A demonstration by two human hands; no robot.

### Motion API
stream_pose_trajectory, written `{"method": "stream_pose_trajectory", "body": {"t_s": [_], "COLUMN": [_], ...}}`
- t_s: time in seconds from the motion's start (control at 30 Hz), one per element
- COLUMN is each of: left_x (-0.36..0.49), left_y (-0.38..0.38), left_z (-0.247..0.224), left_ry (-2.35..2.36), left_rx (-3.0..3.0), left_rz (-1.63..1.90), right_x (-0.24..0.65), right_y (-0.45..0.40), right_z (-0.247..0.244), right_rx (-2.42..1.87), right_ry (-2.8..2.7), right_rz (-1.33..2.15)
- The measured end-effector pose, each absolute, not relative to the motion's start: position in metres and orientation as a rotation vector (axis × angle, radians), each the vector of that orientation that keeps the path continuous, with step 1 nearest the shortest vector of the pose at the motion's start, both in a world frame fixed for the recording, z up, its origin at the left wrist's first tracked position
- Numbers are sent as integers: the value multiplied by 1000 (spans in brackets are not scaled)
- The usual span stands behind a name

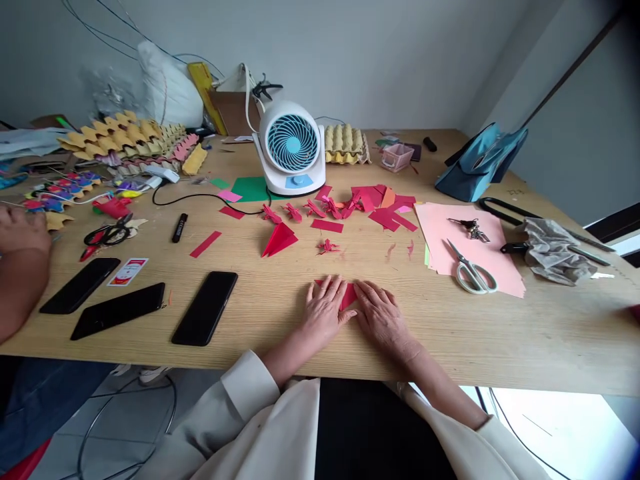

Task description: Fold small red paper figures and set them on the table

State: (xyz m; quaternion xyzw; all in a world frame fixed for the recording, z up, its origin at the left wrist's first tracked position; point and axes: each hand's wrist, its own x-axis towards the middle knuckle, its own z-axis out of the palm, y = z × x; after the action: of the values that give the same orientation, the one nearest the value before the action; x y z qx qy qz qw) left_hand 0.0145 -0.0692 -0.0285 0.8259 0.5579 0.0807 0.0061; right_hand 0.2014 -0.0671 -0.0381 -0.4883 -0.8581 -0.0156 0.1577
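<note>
- Left hand and right hand lie palm-down, fingers extended, gripping nothing, over red paper near the wooden table's front edge.
- Uneven pressure could skew or wrinkle the paper.
- The fan, if running, could scatter loose red scraps.

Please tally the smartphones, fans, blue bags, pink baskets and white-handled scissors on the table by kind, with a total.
Black smartphones: 3
Desk fan: 1
Blue bag: 1
Pink basket: 1
White-handled scissors: 1 pair
Total: 7
</note>
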Motion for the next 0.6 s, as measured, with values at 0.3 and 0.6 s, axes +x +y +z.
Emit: {"method": "stream_pose_trajectory", "body": {"t_s": [0.3, 0.6], "left_x": [14, 12], "left_y": [-69, -66], "left_z": [-31, -30], "left_ry": [1732, 1615], "left_rx": [2556, 2545], "left_rz": [226, 238], "right_x": [199, 198], "right_y": [-68, -66], "right_z": [-51, -55], "right_rx": [-1551, -1595], "right_ry": [-2417, -2407], "right_rz": [-101, -120]}}
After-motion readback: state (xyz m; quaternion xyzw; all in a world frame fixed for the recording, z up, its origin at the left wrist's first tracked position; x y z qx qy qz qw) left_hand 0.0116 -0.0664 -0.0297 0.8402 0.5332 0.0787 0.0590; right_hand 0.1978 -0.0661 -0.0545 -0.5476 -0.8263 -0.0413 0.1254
